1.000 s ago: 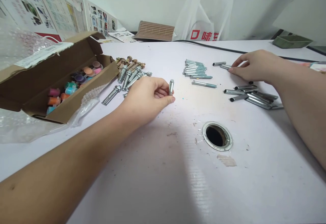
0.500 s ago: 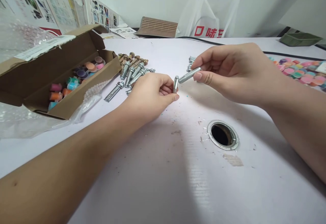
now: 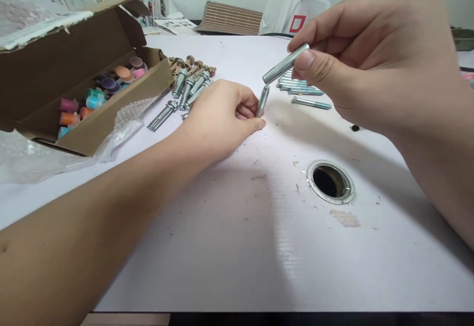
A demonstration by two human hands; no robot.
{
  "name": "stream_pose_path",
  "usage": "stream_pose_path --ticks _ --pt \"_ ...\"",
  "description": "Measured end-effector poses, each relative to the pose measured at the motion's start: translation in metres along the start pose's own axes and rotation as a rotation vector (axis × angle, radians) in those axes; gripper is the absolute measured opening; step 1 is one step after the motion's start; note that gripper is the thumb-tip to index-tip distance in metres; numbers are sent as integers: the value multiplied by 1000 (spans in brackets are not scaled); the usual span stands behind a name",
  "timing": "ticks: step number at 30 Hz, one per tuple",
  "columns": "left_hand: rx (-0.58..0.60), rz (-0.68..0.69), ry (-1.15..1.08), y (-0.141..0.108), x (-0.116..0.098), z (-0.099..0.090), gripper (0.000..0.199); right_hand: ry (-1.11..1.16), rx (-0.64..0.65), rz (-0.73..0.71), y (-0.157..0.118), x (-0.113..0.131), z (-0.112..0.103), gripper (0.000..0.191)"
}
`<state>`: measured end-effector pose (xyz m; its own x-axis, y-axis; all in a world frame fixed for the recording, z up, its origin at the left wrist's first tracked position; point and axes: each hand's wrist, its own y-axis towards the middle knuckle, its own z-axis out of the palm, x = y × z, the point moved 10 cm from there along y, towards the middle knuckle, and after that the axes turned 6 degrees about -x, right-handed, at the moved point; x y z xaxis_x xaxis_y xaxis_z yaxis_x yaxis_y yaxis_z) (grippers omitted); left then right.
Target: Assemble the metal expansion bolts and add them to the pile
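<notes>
Between the thumb and fingers of my left hand (image 3: pixel 231 116) a silver threaded bolt (image 3: pixel 263 101) stands nearly upright; its lower end is hidden. My right hand (image 3: pixel 365 57) pinches a smooth silver metal sleeve (image 3: pixel 285 64), tilted, its lower end just above the bolt's tip. Left of my left hand lies a pile of silver and brass-coloured expansion bolts (image 3: pixel 188 83), with one silver expansion bolt (image 3: pixel 162 116) apart from it. Under my right hand several silver bolts (image 3: pixel 299 88) lie in a row, and a single bolt (image 3: pixel 311 103) lies in front of them.
An open cardboard box (image 3: pixel 114 111) with small coloured pots stands at the left on bubble wrap (image 3: pixel 124 128). A metal-rimmed round hole (image 3: pixel 348 196) opens in the white table (image 3: pixel 222 247). Behind are a brown ribbed board (image 3: pixel 231 18) and a white plastic bag (image 3: pixel 285 7).
My right hand has risen with the sleeve, which now points down over the bolt's tip. The row of bolts shows more fully beneath it. The camera view has shifted.
</notes>
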<state>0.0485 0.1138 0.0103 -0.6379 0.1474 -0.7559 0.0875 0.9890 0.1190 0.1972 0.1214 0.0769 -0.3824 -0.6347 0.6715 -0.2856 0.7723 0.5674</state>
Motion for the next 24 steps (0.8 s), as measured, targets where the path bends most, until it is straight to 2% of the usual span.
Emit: stream_pose_path --ticks 5,11,18,24 --pt "10 7 -4 0 -1 1 15 -103 28 -171 0 14 5 12" --pt "19 -8 0 0 0 1 20 -176 -57 -123 4 14 -9 29" --pt "33 -15 -10 0 1 2 12 -202 -24 -340 -3 24 4 22" --pt "25 -19 -14 0 1 2 11 -179 37 -275 -7 33 14 19"
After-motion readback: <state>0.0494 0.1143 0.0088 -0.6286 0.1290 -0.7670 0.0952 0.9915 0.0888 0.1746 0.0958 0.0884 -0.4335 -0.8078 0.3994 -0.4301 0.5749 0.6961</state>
